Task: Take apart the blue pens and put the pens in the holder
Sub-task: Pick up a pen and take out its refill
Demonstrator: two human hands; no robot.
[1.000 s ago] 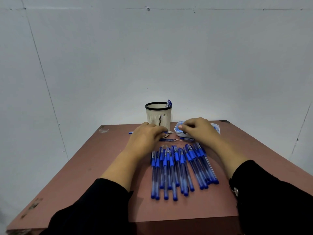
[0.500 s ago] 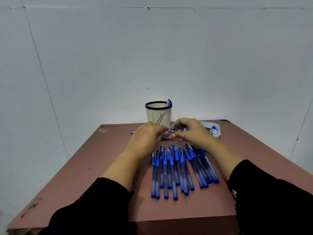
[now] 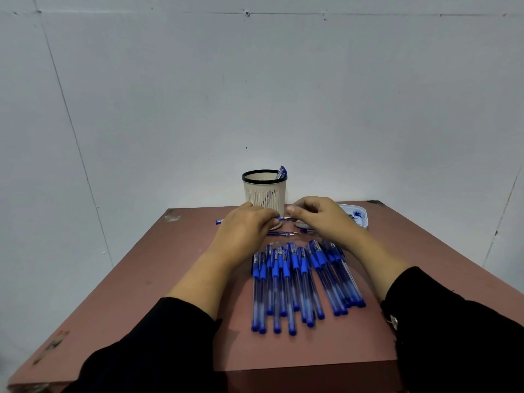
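Hiding most of one pen (image 3: 219, 221), left hand (image 3: 249, 225) grips it.

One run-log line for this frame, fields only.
left hand: grips blue pen | right hand: pinches its tip end | beige slotted holder: one pen inside | row of blue pens: on table

The reddish-brown desk (image 3: 158, 279) carries a row of blue pens (image 3: 300, 282). A holder (image 3: 264, 194) and a white tray (image 3: 357, 215) stand at its far edge.

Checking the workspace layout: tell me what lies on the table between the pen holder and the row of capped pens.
Head view: both hands, left and right, gripping one pen, above loose refills.
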